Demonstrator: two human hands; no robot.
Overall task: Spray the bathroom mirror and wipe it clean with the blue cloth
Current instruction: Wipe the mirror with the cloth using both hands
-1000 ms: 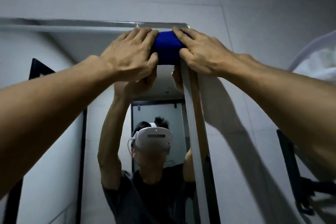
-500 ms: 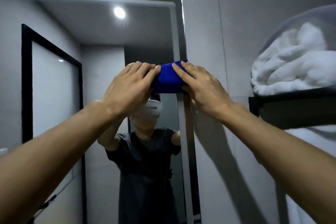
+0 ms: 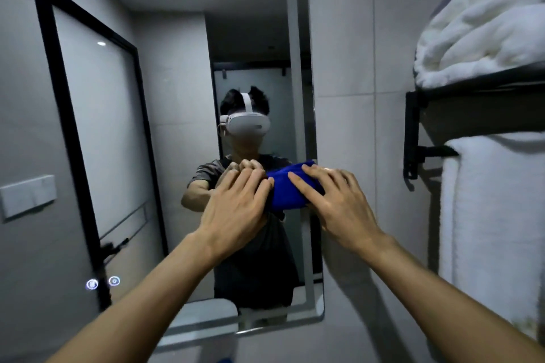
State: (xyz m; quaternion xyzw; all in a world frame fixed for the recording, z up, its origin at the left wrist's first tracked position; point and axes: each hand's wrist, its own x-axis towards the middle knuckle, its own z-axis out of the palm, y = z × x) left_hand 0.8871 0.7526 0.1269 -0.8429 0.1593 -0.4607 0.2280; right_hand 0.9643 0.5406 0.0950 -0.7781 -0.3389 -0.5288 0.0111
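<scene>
Both hands are pressing the blue cloth (image 3: 290, 187) flat against the mirror (image 3: 165, 132), near its right edge. The left hand (image 3: 236, 212) is lying at the cloth's 9 o'clock side, its fingers (image 3: 250, 183) close together and flattened over the fabric. The right hand (image 3: 339, 206) is sitting at 3 o'clock, fingers spread slightly on the cloth. White towels (image 3: 483, 26) are resting on a black rack (image 3: 413, 138) at 2 o'clock.
</scene>
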